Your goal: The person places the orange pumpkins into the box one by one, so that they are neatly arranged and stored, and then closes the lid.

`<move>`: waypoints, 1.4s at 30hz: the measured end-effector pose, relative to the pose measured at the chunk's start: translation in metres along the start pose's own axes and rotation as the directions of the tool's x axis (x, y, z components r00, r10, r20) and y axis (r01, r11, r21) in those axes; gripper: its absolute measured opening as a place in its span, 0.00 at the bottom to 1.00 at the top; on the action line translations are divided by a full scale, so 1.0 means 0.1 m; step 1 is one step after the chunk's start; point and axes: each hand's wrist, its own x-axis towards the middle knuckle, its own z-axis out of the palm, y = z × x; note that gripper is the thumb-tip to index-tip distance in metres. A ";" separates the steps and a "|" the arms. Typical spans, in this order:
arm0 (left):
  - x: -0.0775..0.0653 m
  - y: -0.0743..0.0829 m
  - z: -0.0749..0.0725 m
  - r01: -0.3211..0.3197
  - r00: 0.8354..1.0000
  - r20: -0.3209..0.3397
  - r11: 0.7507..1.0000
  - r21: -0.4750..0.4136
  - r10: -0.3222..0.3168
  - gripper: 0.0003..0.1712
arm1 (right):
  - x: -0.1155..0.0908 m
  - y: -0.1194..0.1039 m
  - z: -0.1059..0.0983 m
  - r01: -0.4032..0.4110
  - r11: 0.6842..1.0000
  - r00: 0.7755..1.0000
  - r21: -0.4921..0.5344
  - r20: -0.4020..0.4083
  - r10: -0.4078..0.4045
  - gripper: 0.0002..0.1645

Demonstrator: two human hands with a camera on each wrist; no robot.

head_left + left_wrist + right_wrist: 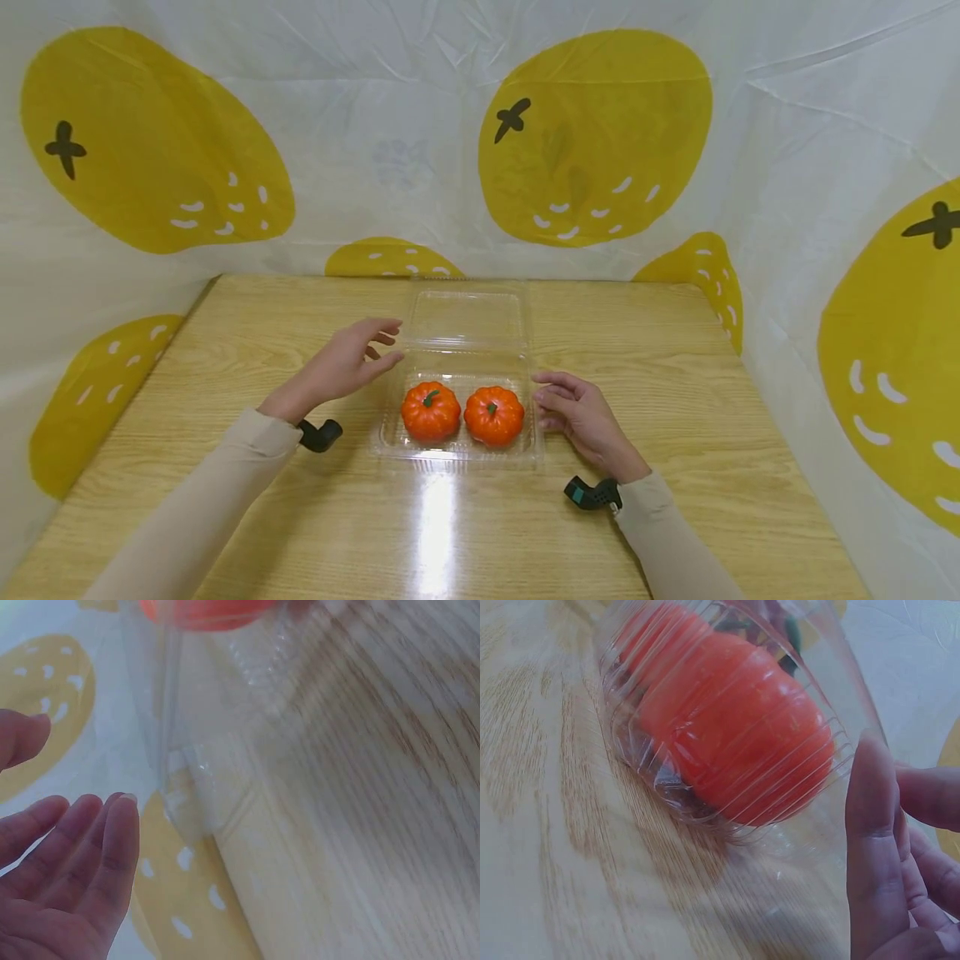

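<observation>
Two orange toy pumpkins with green stems, a left pumpkin [430,412] and a right pumpkin [493,416], sit side by side in the base of a clear plastic clamshell container [461,454]. Its lid [467,317] lies folded back, away from me. My left hand [348,360] hovers at the container's left side near the hinge, fingers extended and thumb apart, holding nothing. On the other side, my right hand [585,419] has loosely bent fingers right at the base's right rim. In the right wrist view, its fingertip [871,761] overlaps the rim beside the right pumpkin.
The container stands on a wooden table [652,350]. A white cloth [405,167] printed with large yellow fruits hangs behind the table and along both sides. Each wrist carries a black camera, one on the left [321,436] and one on the right [591,493].
</observation>
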 end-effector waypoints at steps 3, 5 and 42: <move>0.04 -0.06 0.00 0.025 0.999 -0.020 1.000 -0.018 -0.026 0.32 | 0.00 -0.01 0.00 0.005 1.000 1.000 0.002 0.005 -0.005 0.25; 0.06 -0.11 0.00 0.041 0.999 -0.035 0.999 -0.028 -0.042 0.32 | 0.00 -0.01 0.00 0.006 1.000 1.000 0.004 0.009 -0.006 0.25; 0.50 -0.66 0.27 0.366 0.928 0.150 0.760 -0.537 -0.340 0.37 | -0.01 -0.02 -0.01 -0.017 1.000 1.000 -0.020 0.021 0.018 0.22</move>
